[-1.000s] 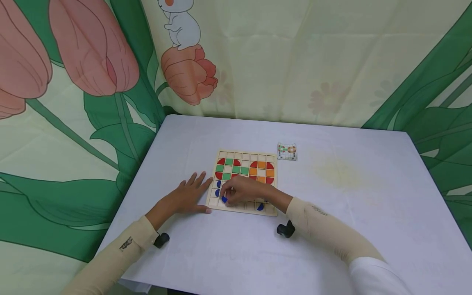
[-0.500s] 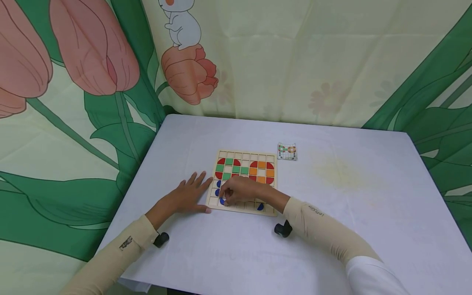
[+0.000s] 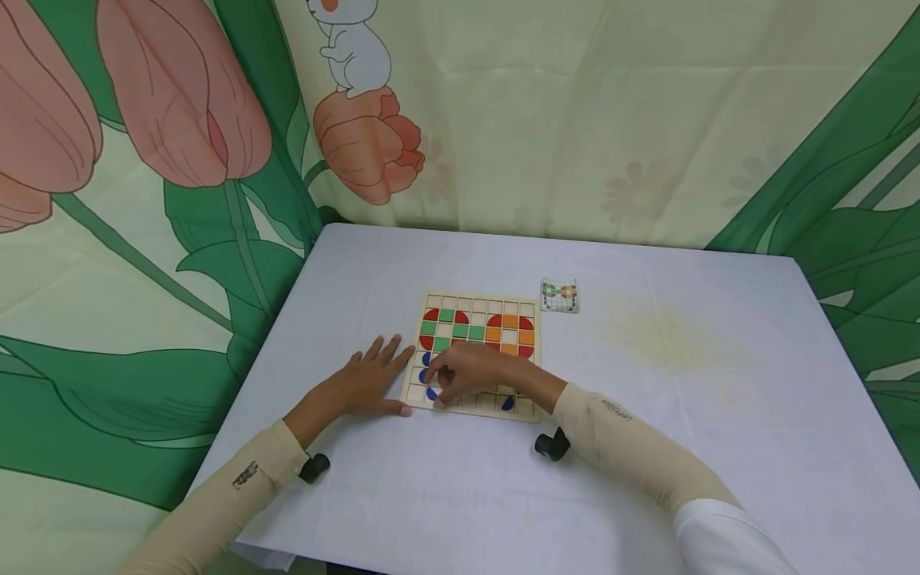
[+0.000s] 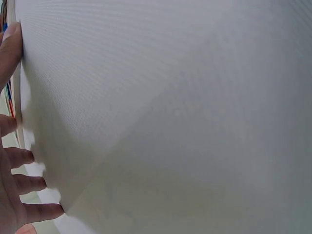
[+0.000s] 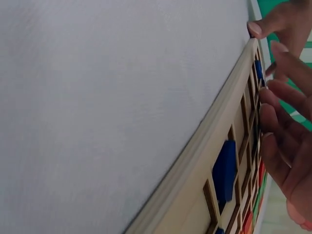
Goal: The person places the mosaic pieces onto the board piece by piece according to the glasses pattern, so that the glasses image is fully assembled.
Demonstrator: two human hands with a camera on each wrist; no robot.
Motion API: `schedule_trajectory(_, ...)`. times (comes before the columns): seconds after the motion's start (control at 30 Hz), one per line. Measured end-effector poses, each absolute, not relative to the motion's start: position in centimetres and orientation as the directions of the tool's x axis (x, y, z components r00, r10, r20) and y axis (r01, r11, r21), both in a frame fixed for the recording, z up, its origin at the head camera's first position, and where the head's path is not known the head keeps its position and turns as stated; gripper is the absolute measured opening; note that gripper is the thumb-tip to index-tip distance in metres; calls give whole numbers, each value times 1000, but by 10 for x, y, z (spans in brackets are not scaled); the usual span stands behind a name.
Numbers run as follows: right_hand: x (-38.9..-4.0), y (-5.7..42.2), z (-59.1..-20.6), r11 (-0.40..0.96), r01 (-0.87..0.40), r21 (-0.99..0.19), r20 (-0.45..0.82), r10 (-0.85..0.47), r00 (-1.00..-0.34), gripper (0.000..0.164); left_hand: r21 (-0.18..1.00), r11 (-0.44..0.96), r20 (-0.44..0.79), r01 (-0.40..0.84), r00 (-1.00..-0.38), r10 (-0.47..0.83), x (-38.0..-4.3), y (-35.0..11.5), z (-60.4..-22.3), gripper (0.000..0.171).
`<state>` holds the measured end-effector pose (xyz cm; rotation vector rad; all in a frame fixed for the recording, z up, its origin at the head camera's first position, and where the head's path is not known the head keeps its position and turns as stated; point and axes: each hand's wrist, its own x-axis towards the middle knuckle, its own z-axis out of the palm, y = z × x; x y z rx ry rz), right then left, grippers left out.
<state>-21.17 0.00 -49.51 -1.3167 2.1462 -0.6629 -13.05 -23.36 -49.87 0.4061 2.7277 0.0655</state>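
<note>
A wooden grid board lies on the table, with red, green and orange pieces set in its upper rows. My left hand rests spread flat, fingertips and thumb at the board's left edge. Over the board's lower left is my right hand, its thumb and fingers parted and loosely bent beside a blue piece in the bottom row. In the right wrist view the fingers hover close around that blue piece without gripping it. Another rounded blue piece sits toward the bottom right. My right hand hides the board's middle.
A small pattern card with a coloured grid lies beyond the board's upper right corner. White cloth covers the table. A printed curtain hangs behind the table's far edge.
The blue piece held in my right fingertips went down into a bottom-row cell, and the thumb and fingers have since parted from it. My left hand has stayed put.
</note>
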Motion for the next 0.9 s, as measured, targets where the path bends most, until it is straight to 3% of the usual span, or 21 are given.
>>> schedule_trajectory(0.37, -216, 42, -473, 410, -625, -664, -98, -877, -471, 51, 88, 955, -365, 285, -882, 297, -138, -232, -499, 111)
schedule_trajectory(0.67, -212, 108, -460, 516, -556, -651, -73, -772, -631, 54, 93, 955, -347, 282, -890, 296, -138, -238, -505, 111)
schedule_trajectory(0.9, -204, 164, -467, 664, -427, -613, -124, -615, -779, 59, 94, 959, -372, 266, -884, 282, -131, -241, -501, 110)
